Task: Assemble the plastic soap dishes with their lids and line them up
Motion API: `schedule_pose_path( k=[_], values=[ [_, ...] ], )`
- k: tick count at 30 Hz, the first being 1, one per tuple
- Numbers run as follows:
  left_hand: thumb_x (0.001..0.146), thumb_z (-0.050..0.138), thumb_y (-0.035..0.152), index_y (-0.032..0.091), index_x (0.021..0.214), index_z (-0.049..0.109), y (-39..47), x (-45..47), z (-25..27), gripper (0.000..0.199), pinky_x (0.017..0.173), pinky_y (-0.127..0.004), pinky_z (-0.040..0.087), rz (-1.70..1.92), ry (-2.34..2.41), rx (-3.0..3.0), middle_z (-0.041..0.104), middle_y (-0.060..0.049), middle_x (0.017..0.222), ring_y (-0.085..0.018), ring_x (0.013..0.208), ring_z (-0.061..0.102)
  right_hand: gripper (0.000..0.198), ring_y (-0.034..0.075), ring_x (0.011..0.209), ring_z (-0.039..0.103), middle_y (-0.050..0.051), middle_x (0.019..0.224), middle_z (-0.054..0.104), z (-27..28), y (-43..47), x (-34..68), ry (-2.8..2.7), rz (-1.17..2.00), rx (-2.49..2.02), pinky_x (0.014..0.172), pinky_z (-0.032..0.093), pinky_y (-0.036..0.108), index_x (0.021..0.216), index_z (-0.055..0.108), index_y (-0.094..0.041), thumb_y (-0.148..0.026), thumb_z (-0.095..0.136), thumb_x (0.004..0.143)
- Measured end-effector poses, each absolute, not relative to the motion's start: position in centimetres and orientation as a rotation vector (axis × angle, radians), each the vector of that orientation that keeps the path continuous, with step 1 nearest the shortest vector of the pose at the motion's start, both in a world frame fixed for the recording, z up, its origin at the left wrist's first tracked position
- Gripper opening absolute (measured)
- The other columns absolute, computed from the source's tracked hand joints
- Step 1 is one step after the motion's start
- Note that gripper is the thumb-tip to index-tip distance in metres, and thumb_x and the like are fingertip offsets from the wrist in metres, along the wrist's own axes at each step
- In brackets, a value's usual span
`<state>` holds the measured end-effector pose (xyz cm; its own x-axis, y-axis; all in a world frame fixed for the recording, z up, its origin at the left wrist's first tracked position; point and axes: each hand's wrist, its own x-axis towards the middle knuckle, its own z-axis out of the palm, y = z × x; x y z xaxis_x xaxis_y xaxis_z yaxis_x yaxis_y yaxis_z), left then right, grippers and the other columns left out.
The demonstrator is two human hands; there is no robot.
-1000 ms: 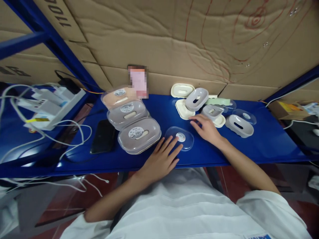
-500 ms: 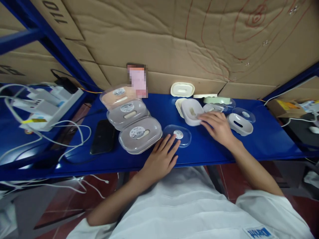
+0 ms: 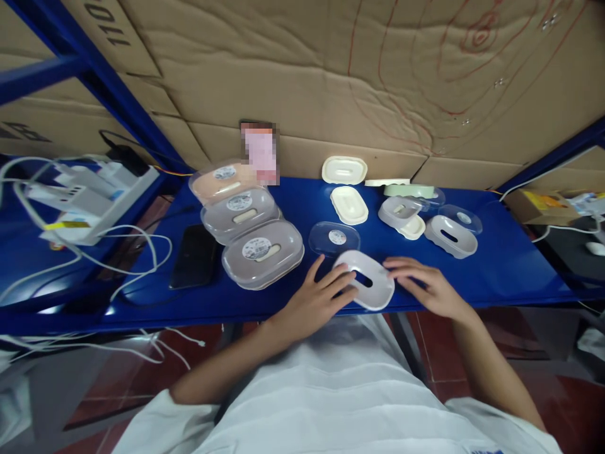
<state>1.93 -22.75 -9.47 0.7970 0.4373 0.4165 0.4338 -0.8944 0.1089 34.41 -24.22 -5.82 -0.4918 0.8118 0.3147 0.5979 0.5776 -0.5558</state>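
A pale grey-lilac soap dish (image 3: pixel 378 291) with an oval slot lies between my hands at the table's front edge. My left hand (image 3: pixel 316 301) has its fingers over the dish's left rim, one finger raised apart. At the opposite rim, my right hand (image 3: pixel 428 285) grips with its fingertips; its thumb is partly hidden. Just behind the dish is a clear lid (image 3: pixel 326 238) with a round label. Farther back, a cream slotted tray (image 3: pixel 348 205) lies flat, and another cream tray (image 3: pixel 344 170) leans on the cardboard.
Left of my hands, several lidded dishes (image 3: pixel 262 252) sit in a row beside a black phone (image 3: pixel 193 255). To the right are a grey dish (image 3: pixel 451 236), another clear lid (image 3: pixel 458 219) and a green piece (image 3: pixel 409 190). A power strip (image 3: pixel 108 208) with cables stands far left.
My right hand has brought the grey-lilac dish from the back toward the front edge, uncovering the cream tray. My left hand has left the clear lid, now farther back, for the dish's rim.
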Motion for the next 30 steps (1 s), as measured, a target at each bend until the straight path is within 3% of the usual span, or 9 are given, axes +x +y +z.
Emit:
schedule_pose_path(
  k=[2,5,8,12,16,19,24,30],
  values=[
    [0.107,0.061,0.016,0.023,0.129,0.069,-23.4,1.2,-9.5,0.025,0.133,-0.058,0.031,0.691,0.653,2.982,0.073,-0.007,0.138,-0.024,0.139,0.063,0.034,0.025,0.136,0.068,0.009,0.142,0.074,-6.0,-20.5,33.8,-2.280,0.312,-1.190,0.116,0.057,0.047,0.136,0.072,-0.030,-0.026,0.047,0.112],
    [0.104,0.068,0.015,0.022,0.128,0.070,-24.3,0.4,-9.6,0.026,0.127,-0.051,0.040,0.692,0.614,2.974,0.076,-0.006,0.127,-0.022,0.126,0.068,0.042,0.032,0.138,0.064,0.016,0.151,0.068,-6.9,-14.9,31.9,-2.375,0.077,-1.298,0.120,0.050,0.053,0.150,0.063,-0.023,-0.034,0.047,0.113],
    [0.104,0.068,0.016,0.023,0.126,0.072,-24.8,-0.1,-9.8,0.024,0.125,-0.048,0.042,0.751,0.727,2.931,0.077,-0.005,0.127,-0.021,0.128,0.068,0.045,0.037,0.120,0.069,0.025,0.137,0.073,-7.8,-11.2,30.3,-2.408,0.029,-1.352,0.108,0.053,0.056,0.141,0.070,-0.014,-0.043,0.052,0.111],
    [0.105,0.066,0.015,0.025,0.126,0.073,-24.8,-0.6,-10.0,0.025,0.124,-0.045,0.044,0.939,0.872,2.831,0.079,-0.004,0.126,-0.019,0.127,0.070,0.039,0.035,0.107,0.073,0.018,0.112,0.080,-6.9,-11.9,31.2,-2.413,0.009,-1.372,0.096,0.058,0.051,0.114,0.080,-0.019,-0.046,0.052,0.111],
    [0.101,0.070,0.014,0.023,0.123,0.072,-25.1,-1.0,-9.7,0.024,0.120,-0.045,0.050,1.342,0.809,2.652,0.081,-0.006,0.119,-0.021,0.124,0.072,0.025,0.032,0.110,0.074,0.008,0.123,0.080,-4.9,-19.0,33.9,-2.270,0.067,-1.266,0.100,0.058,0.049,0.130,0.075,-0.034,-0.037,0.062,0.108],
    [0.100,0.070,0.015,0.023,0.123,0.070,-25.4,-1.2,-9.5,0.024,0.117,-0.048,0.052,1.514,0.782,2.598,0.082,-0.007,0.115,-0.023,0.121,0.073,0.037,0.029,0.108,0.075,0.003,0.124,0.080,-4.7,-25.2,34.1,-2.258,0.154,-1.194,0.095,0.060,0.048,0.139,0.071,-0.040,-0.026,0.068,0.104],
    [0.101,0.068,0.015,0.028,0.122,0.069,-25.6,-0.7,-9.6,0.025,0.113,-0.048,0.051,1.400,0.880,2.656,0.082,-0.003,0.116,-0.022,0.116,0.075,0.042,0.026,0.107,0.074,0.005,0.121,0.081,-6.7,-29.0,30.8,-2.416,0.291,-1.015,0.088,0.065,0.043,0.141,0.071,-0.037,-0.017,0.060,0.106],
    [0.106,0.062,0.015,0.021,0.122,0.070,-25.1,-0.3,-9.6,0.019,0.115,-0.045,0.045,1.121,1.027,2.761,0.080,-0.007,0.121,-0.022,0.118,0.071,0.045,0.027,0.113,0.075,0.010,0.127,0.079,-8.4,-26.4,29.4,-2.498,0.275,-0.961,0.094,0.065,0.045,0.144,0.069,-0.027,-0.009,0.055,0.105]
  ],
)
